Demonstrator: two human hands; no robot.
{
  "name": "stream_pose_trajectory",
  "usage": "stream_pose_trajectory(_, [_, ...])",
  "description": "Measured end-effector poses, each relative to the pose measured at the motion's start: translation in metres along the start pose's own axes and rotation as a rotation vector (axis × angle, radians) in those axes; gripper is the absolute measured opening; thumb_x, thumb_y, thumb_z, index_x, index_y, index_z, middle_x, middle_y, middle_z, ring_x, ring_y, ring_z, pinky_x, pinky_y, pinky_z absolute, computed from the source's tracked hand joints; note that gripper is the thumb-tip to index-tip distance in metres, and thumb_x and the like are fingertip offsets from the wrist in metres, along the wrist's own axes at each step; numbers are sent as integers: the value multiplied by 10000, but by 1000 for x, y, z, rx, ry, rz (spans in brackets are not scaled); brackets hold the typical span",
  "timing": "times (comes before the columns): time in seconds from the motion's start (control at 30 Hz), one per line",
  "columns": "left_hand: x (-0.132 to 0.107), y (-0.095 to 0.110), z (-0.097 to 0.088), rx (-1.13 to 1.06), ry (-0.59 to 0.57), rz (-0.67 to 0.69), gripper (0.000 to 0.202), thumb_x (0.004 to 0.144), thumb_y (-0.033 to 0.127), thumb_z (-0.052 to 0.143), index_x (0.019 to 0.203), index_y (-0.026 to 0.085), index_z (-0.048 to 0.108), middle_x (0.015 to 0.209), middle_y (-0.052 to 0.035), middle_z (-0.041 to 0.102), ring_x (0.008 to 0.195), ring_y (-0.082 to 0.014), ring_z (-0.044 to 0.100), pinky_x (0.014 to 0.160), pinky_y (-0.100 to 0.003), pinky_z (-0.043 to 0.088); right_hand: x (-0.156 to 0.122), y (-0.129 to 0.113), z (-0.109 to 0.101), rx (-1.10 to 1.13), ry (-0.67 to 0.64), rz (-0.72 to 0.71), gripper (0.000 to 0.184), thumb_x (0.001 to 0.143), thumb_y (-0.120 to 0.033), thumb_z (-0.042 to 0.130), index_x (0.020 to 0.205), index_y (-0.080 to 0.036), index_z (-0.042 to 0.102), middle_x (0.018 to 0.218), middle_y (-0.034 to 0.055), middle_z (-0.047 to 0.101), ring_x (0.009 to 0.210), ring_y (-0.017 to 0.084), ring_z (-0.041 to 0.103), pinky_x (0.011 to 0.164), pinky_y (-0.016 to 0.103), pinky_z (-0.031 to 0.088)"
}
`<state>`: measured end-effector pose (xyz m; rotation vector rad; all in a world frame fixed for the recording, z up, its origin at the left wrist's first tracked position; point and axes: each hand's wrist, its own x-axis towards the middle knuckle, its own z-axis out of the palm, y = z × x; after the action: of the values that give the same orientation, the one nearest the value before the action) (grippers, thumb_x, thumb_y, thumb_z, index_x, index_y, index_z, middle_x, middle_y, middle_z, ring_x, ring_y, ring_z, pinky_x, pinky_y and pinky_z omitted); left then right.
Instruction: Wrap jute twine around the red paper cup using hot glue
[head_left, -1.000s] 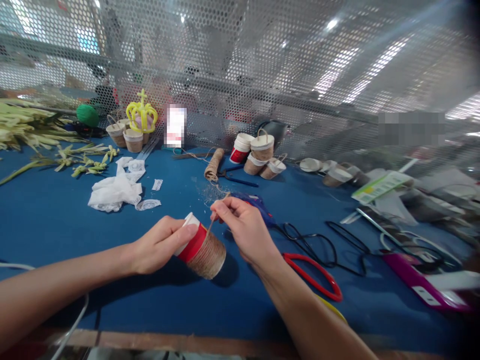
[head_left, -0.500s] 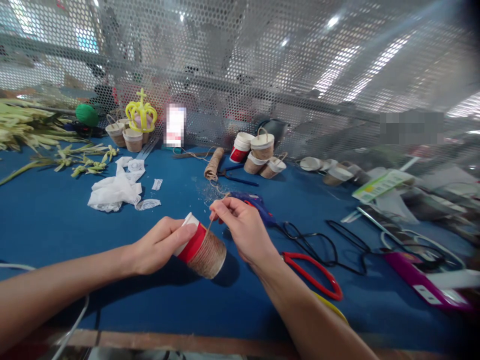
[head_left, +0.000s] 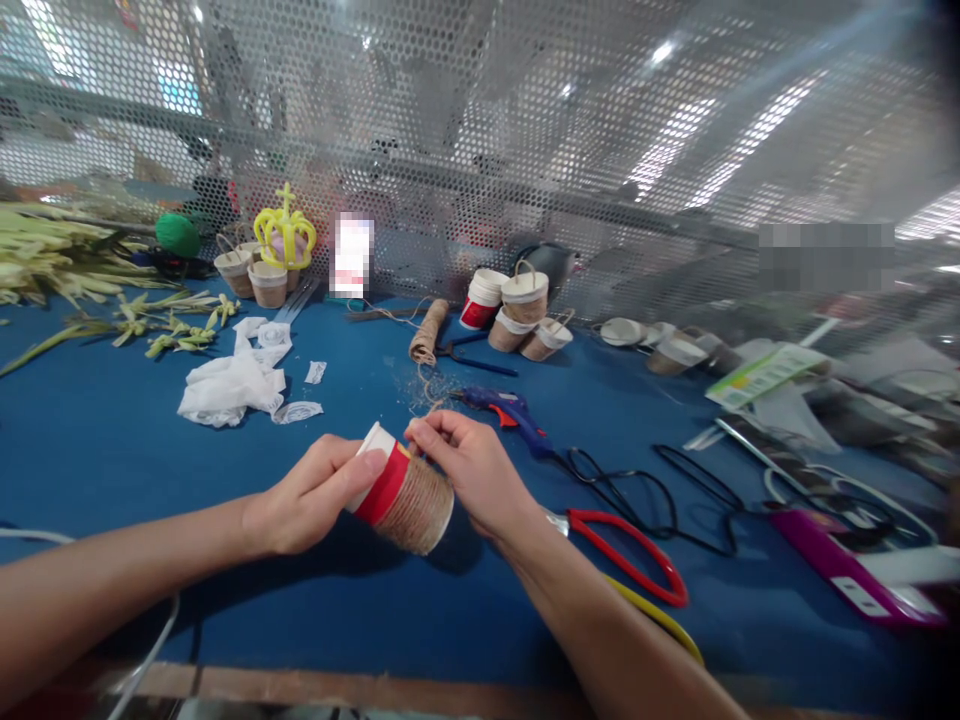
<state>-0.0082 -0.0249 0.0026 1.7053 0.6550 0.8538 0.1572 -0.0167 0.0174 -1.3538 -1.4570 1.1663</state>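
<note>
My left hand (head_left: 311,492) grips a paper cup (head_left: 387,488) by its white rim end, thumb on top. The cup lies tilted, its base toward the right. Brown twine (head_left: 417,508) is wound round the base half, and a red band shows between it and the rim. Pinched at the cup's upper side, the fingers of my right hand (head_left: 465,465) hold the loose end of the twine, mostly hidden by the fingertips. From there the strand runs back to a twine roll (head_left: 429,333). Just beyond my right hand lies a blue hot glue gun (head_left: 506,408).
Red-handled scissors (head_left: 634,550) and a black cord (head_left: 626,490) lie at right, near a purple power strip (head_left: 847,565). Twine-wrapped cups (head_left: 517,325) stand at the back, with pliers (head_left: 480,360) in front. Crumpled white lace (head_left: 232,385) lies left, near a yellow crown (head_left: 283,235).
My right hand has moved slightly down and left, closer to the cup, so less of the strand shows. More of the glue gun is uncovered. The cup stays in my left hand.
</note>
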Motion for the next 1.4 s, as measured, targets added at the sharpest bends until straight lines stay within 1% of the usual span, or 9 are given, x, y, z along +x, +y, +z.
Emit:
stream_pose_trajectory(0.17, [-1, -2, -1, 26, 18, 15, 406, 861, 353, 278, 534, 148, 402, 494, 37, 370, 453, -68, 276, 448, -204, 259, 1, 0, 1, 2, -12, 29, 194, 742, -319, 543, 654, -147, 546, 582, -23, 532, 521, 81, 471, 494, 210, 346])
stream_pose_trajectory(0.3, [1, -3, -1, -2, 37, -10, 415, 849, 378, 299, 528, 145, 421, 493, 35, 386, 453, -68, 287, 458, -198, 281, 5, 4, -2, -84, -45, 16, 264, 759, -382, 513, 665, -143, 576, 612, 2, 555, 565, 106, 499, 520, 225, 372])
stream_pose_trajectory(0.37, [4, -3, 0, -75, 102, -62, 403, 836, 392, 325, 556, 138, 466, 517, 24, 438, 479, -76, 337, 491, -197, 318, 7, 7, -6, -139, -42, 0, 345, 783, -439, 457, 704, -137, 605, 668, 34, 594, 631, 134, 536, 566, 248, 402])
stream_pose_trajectory(0.5, [15, -4, 0, -271, 323, -161, 368, 798, 421, 400, 671, 114, 560, 576, -2, 526, 541, -102, 435, 539, -206, 368, 7, 9, -12, -122, -25, -23, 460, 799, -520, 373, 857, -135, 617, 820, 80, 641, 772, 193, 584, 653, 306, 452])
stream_pose_trajectory(0.63, [22, -6, -1, -401, 447, -251, 352, 764, 422, 463, 639, 111, 571, 548, 9, 531, 502, -85, 434, 503, -188, 359, 3, 6, -11, -88, -146, -56, 469, 753, -477, 498, 1095, -155, 501, 1057, 109, 591, 890, 210, 578, 728, 345, 472])
stream_pose_trajectory(0.7, [23, -7, -2, -459, 424, -278, 336, 762, 407, 472, 653, 108, 579, 557, 10, 548, 495, -77, 443, 495, -179, 358, 2, 5, -10, -110, -189, -57, 505, 732, -442, 549, 1141, -164, 450, 1108, 120, 562, 916, 212, 574, 754, 357, 473])
stream_pose_trajectory(0.83, [21, -11, -6, -497, 277, -266, 209, 707, 285, 569, 804, 101, 595, 661, -11, 613, 592, -97, 521, 582, -194, 396, 1, 4, -9, -85, -201, -27, 449, 738, -424, 551, 1091, -165, 455, 1031, 108, 594, 849, 199, 601, 715, 357, 500])
stream_pose_trajectory(1.0, [20, -12, -10, -453, 221, -255, 276, 618, 97, 583, 894, 100, 576, 741, -16, 627, 651, -101, 539, 618, -201, 397, 1, 1, -10, -80, -184, -12, 422, 736, -405, 557, 1072, -167, 459, 995, 98, 607, 829, 197, 611, 708, 357, 508])
stream_pose_trajectory(1.4, [20, -12, -9, -422, 206, -245, 246, 625, 99, 567, 870, 97, 575, 721, -7, 617, 624, -84, 518, 605, -193, 389, 0, 3, -10, -121, -190, -31, 431, 740, -420, 547, 1070, -156, 459, 970, 109, 620, 811, 209, 621, 706, 377, 505])
